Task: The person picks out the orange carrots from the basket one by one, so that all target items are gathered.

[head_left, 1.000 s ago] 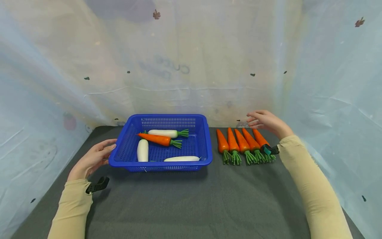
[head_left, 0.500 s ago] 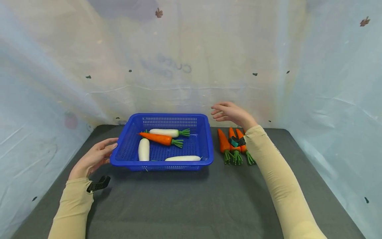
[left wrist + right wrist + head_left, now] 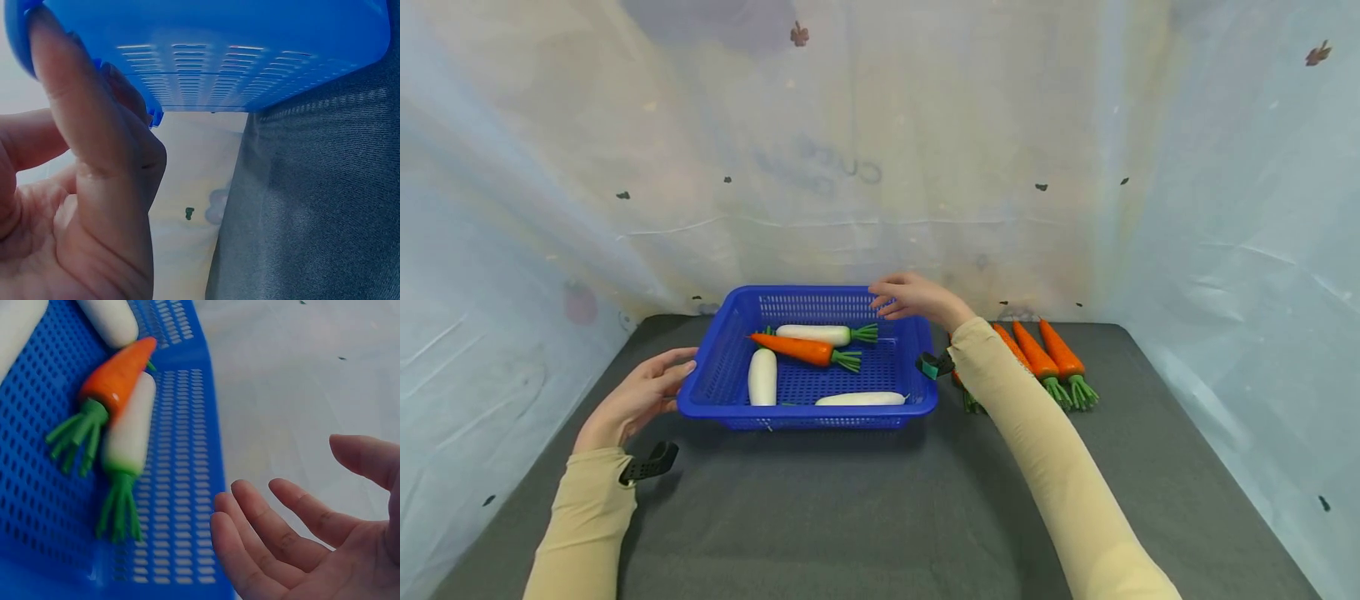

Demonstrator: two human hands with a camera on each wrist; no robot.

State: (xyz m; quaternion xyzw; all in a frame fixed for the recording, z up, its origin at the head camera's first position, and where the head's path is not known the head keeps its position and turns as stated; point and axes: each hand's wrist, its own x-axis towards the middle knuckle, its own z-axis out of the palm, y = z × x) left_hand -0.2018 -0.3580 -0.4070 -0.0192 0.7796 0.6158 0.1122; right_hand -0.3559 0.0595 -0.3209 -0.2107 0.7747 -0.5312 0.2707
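A blue perforated plastic basket (image 3: 820, 412) stands on the dark cloth. My left hand (image 3: 632, 400) holds its left rim, with fingertips against the edge in the left wrist view. My right hand (image 3: 917, 300) hovers over the basket's back right corner, fingers spread and nothing in them. Inside the basket, an orange carrot (image 3: 793, 347) with green stems lies partly across a white radish (image 3: 808, 334). Another white radish (image 3: 763, 377) sits at the left, and a third white radish (image 3: 861, 399) is partly hidden behind the front wall.
Several orange carrots (image 3: 1062, 348) lie in a row right of the basket, some hidden under my right forearm. Dark grey cloth (image 3: 790, 517) covers the table. Pale plastic sheeting (image 3: 925, 125) hangs behind and at both sides.
My right hand has moved left, from above the carrot row to over the basket's back right corner. It carries nothing. My left hand stays at the rim, and the vegetables look unmoved.
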